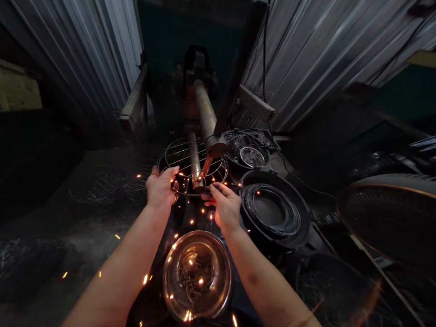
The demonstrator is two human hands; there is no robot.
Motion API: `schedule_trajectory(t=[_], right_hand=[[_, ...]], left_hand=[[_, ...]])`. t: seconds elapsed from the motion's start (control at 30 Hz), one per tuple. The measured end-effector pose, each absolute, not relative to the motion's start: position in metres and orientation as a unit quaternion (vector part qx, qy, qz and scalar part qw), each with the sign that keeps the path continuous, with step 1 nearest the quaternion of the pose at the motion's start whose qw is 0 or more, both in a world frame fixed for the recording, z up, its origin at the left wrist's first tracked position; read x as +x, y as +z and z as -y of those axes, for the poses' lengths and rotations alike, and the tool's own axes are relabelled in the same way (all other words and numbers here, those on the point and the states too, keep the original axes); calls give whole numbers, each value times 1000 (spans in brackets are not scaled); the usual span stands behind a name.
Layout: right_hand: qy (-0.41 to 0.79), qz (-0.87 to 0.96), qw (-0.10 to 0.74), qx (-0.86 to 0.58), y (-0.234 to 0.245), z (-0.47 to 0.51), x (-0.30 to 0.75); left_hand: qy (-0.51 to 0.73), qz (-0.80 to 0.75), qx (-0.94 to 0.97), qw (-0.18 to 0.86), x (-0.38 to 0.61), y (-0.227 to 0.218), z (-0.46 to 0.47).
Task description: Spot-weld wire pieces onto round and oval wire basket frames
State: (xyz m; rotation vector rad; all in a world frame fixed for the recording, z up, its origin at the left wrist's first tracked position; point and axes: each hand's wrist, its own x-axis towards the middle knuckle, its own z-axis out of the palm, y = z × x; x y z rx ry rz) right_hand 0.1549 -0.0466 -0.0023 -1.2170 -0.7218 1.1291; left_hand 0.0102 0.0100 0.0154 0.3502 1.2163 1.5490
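Note:
A round wire rack (pixel 180 162) with parallel cross wires lies level around the lower metal arm (pixel 195 156) of a spot welder. My left hand (pixel 161 187) is closed on its left near edge, with the thumb on top. At the near edge, just right of the lower arm's tip, my right hand (pixel 225 206) pinches the rack's wire; a small piece in those fingers cannot be ruled out. The upper welder arm (pixel 206 111) ends in an angled copper electrode (pixel 206 166) that reaches down to the rim between my hands. Orange sparks fly from there.
Below my hands stands a shiny metal bowl (pixel 166 277) holding short wire pieces. On the right are a black tub (pixel 304 209) with coiled wire (pixel 250 211) and a small dish (pixel 252 156) of metal bits. A cable (pixel 289 171) hangs at right; corrugated sheets flank the welder.

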Motion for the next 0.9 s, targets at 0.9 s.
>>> schedule_trajectory(t=[0.9], right_hand=[[380, 562, 524, -515, -13, 75, 185]], left_hand=[[694, -502, 124, 501, -13, 15, -17]])
